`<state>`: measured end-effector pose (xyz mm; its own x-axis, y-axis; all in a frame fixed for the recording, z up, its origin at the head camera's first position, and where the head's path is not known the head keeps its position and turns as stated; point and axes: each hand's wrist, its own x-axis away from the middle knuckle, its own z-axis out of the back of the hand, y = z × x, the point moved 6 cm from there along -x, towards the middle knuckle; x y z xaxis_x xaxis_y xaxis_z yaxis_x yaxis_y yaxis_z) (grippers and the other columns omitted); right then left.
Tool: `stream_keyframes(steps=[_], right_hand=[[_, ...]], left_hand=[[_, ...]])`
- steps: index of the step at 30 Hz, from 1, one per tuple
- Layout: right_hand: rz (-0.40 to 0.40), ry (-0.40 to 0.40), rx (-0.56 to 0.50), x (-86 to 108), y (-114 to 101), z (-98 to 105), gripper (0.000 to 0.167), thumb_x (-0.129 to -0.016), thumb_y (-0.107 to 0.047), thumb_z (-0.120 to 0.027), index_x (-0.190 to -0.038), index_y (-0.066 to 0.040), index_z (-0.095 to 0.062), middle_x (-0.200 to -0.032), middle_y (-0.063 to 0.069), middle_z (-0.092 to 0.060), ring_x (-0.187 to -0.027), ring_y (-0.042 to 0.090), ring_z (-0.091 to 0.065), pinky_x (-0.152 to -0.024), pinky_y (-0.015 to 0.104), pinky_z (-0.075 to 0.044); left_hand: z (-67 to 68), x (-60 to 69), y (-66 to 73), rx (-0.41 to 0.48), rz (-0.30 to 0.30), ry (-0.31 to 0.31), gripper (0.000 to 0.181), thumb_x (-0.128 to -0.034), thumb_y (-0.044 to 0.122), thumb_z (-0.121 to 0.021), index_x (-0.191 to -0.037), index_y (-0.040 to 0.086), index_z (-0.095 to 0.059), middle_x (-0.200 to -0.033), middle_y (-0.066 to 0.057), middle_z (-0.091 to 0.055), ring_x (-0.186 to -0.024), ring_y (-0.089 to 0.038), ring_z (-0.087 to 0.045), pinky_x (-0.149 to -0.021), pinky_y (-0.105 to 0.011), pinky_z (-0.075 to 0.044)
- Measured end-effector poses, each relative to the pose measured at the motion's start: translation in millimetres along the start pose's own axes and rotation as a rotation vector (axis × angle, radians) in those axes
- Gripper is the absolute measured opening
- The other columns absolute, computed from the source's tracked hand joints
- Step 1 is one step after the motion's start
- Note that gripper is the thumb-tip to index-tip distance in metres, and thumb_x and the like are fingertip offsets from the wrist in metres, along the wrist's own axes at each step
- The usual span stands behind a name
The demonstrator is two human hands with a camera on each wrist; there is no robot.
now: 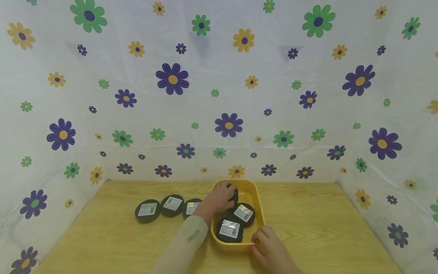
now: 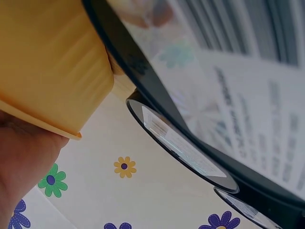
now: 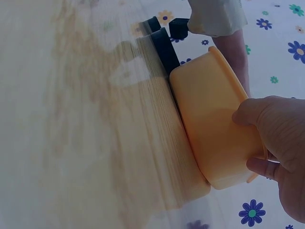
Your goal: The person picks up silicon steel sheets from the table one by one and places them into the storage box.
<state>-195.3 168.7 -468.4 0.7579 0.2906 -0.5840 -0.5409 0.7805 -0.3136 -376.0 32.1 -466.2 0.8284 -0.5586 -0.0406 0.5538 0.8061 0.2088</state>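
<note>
A yellow plastic bin (image 1: 259,207) stands on the table. Inside it lie flat black round containers with white labels, one near the front (image 1: 229,230) and another (image 1: 244,214) behind it. My left hand (image 1: 219,198) reaches over the bin's left side, thumb and fingers about a further black round container (image 1: 234,195) that the hand partly covers. In the left wrist view the hand (image 2: 28,157) shows beside the bin's rim; its fingertips are hidden. At the bin's near right corner, my right hand (image 1: 270,247) grips the rim, thumb and finger on the wall in the right wrist view.
Left of the bin, three black round containers sit in a row on the wooden table (image 1: 308,224): one at the far left (image 1: 147,210), one in the middle (image 1: 172,205), and one (image 1: 192,207) partly behind the left forearm. A flower-patterned white sheet (image 1: 212,106) encloses the back and sides.
</note>
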Motion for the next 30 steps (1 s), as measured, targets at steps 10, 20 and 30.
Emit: stream_keyframes(steps=[10, 20, 30], right_hand=[[0.006, 0.009, -0.007, -0.5, -4, 2, 0.03, -0.071, -0.006, -0.083, -0.085, -0.019, -0.059, -0.09, -0.014, -0.047, -0.085, 0.003, -0.047, -0.075, 0.027, -0.049], [0.049, 0.049, 0.006, -0.5, -8, 6, 0.032, -0.07, -0.005, -0.084, -0.085, -0.018, -0.059, -0.091, -0.013, -0.048, -0.086, 0.004, -0.048, -0.075, 0.025, -0.049], [0.009, 0.017, 0.01, 0.2, -5, 2, 0.03, -0.073, -0.008, -0.083, -0.086, -0.02, -0.059, -0.091, -0.015, -0.047, -0.086, 0.002, -0.046, -0.076, 0.026, -0.049]], left_hand=[[1.7, 3.9, -0.5, -0.03, -0.018, 0.011, 0.048, -0.0946, 0.026, -0.067, -0.139, 0.013, -0.051, -0.143, -0.018, -0.044, -0.136, -0.037, -0.039, -0.111, -0.048, -0.036], [10.0, 12.5, 1.2, -0.002, -0.017, 0.016, 0.053, -0.0909, 0.017, -0.071, -0.14, 0.013, -0.05, -0.144, -0.016, -0.043, -0.134, -0.035, -0.041, -0.108, -0.046, -0.04], [20.7, 20.4, -8.5, 0.082, -0.055, 0.138, 0.049, -0.0885, 0.013, -0.071, -0.134, 0.01, -0.054, -0.138, -0.02, -0.046, -0.124, -0.036, -0.046, -0.102, -0.046, -0.044]])
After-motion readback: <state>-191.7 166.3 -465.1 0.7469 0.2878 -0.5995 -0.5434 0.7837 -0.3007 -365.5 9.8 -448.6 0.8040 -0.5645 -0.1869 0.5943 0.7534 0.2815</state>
